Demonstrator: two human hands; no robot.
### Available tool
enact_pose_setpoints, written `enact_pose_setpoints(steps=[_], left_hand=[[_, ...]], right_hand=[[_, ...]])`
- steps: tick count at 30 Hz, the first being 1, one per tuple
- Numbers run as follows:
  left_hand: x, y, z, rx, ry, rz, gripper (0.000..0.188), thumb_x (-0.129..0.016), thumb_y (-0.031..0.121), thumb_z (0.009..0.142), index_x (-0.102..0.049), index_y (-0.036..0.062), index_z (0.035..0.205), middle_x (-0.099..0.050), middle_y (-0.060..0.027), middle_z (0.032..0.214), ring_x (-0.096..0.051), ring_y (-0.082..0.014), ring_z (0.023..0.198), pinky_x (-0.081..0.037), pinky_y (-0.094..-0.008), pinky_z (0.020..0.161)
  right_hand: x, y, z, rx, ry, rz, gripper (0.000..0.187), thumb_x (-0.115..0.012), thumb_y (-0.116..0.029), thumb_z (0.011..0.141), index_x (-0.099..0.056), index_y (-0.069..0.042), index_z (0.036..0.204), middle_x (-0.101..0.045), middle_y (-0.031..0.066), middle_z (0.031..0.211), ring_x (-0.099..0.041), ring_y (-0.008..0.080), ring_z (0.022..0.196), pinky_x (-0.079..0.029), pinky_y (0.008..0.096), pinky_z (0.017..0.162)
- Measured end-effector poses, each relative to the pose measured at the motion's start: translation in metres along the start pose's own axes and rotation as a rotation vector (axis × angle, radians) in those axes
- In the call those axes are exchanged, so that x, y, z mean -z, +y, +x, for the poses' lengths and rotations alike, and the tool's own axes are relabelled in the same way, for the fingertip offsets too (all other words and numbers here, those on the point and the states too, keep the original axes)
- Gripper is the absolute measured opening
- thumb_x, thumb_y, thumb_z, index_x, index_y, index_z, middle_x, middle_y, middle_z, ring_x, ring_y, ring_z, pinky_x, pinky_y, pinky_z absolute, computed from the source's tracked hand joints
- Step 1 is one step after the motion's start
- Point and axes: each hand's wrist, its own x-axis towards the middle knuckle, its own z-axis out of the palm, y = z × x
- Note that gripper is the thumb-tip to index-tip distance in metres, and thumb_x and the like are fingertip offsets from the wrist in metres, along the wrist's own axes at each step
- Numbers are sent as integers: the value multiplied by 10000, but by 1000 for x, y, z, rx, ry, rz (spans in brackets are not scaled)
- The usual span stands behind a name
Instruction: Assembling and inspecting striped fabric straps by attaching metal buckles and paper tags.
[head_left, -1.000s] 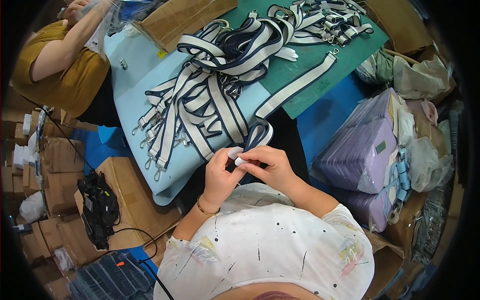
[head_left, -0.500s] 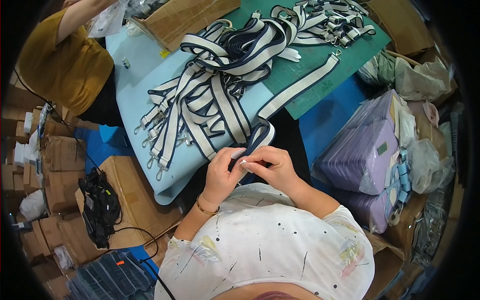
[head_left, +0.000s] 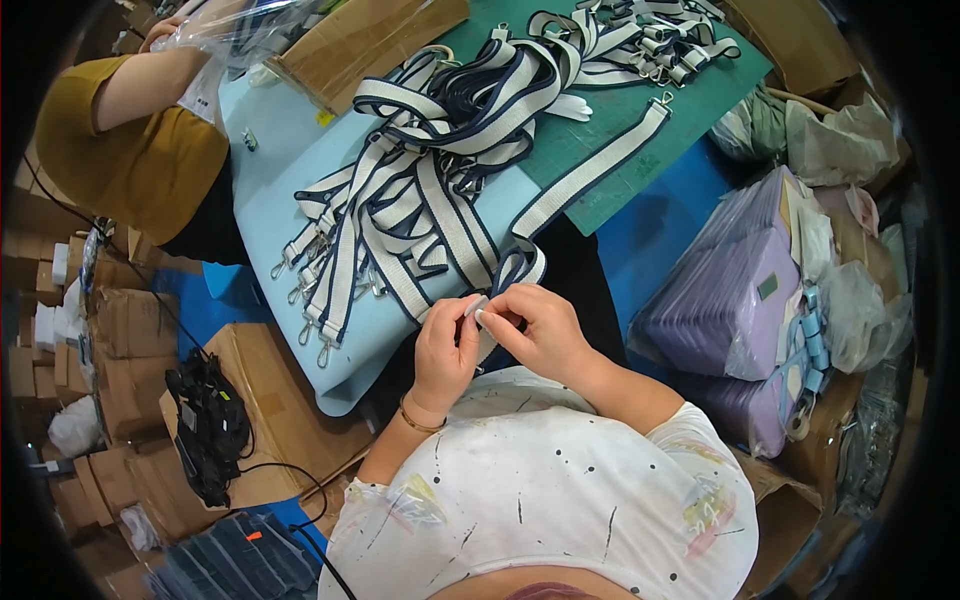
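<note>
Both my hands meet close in front of my body, fingers pinched together. Between the fingertips of my left hand (head_left: 445, 348) and my right hand (head_left: 538, 325) is a small pale piece (head_left: 477, 306), too small to name. A white webbing strap with navy edges (head_left: 590, 172) runs from the far right down to a folded loop just beyond my fingers; part of it passes behind my hands. On its far end is a metal swivel clip (head_left: 664, 98). A big heap of similar straps (head_left: 455, 195) lies beyond my left hand, with several metal clips hanging at the table's edge.
The straps spread over a light-blue tabletop (head_left: 285, 170) and a green cutting mat (head_left: 625, 185). A cardboard box (head_left: 370, 45) stands at the back. At far left a person in a mustard top (head_left: 140, 160) handles clear plastic. Wrapped purple goods (head_left: 715, 280) are stacked at right.
My hands stay pinched together, with the fingers shifted slightly around the pale piece. The person at far left has moved an arm, and more clear plastic shows there.
</note>
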Motion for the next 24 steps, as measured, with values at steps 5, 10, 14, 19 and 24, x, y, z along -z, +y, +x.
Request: enact_pose_setpoints(steps=[5, 10, 14, 19, 24], left_hand=[[-4, -3, -3, -111, 31, 40, 302, -568, -37, 833, -562, 26, 1128, -592, -147, 970, -594, -300, 837, -499, -347, 725], [-4, -3, -8, -234, 75, 102, 339, -590, -59, 804, -573, 44, 1127, -606, -122, 1015, -623, -285, 886, -532, -332, 749], [-6, 0, -9, -270, 115, 123, 334, -596, -88, 794, -574, 51, 1097, -621, -136, 1005, -616, -288, 847, -515, -339, 737], [-3, 0, -9, -303, 114, 112, 325, -623, -82, 792, -576, 52, 1084, -629, -139, 1012, -627, -273, 850, -528, -328, 729], [-6, -2, -8, -352, 149, 128, 312, -638, -74, 776, -586, 36, 1063, -631, -132, 1008, -646, -260, 815, -549, -306, 668]], right_hand=[[2, 5, 0, -132, -67, 120, 149, -656, -180, 818, -669, -33, 838, -605, 53, 685, -563, 157, 583, -434, 262, 534], [-2, 19, -4, -288, -153, 595, 169, -652, -173, 852, -664, -6, 876, -601, 7, 706, -518, 53, 622, -412, 211, 554], [-3, 18, -7, -260, -125, 568, 151, -647, -143, 860, -659, 3, 897, -606, 3, 731, -516, 44, 641, -416, 203, 567], [0, 14, -12, -326, -124, 616, 123, -641, -98, 868, -665, -4, 944, -625, 12, 772, -573, 59, 713, -468, 201, 637], [3, 14, -18, -265, -122, 563, 137, -648, -79, 858, -667, 0, 969, -634, 19, 803, -595, 69, 739, -486, 207, 667]])
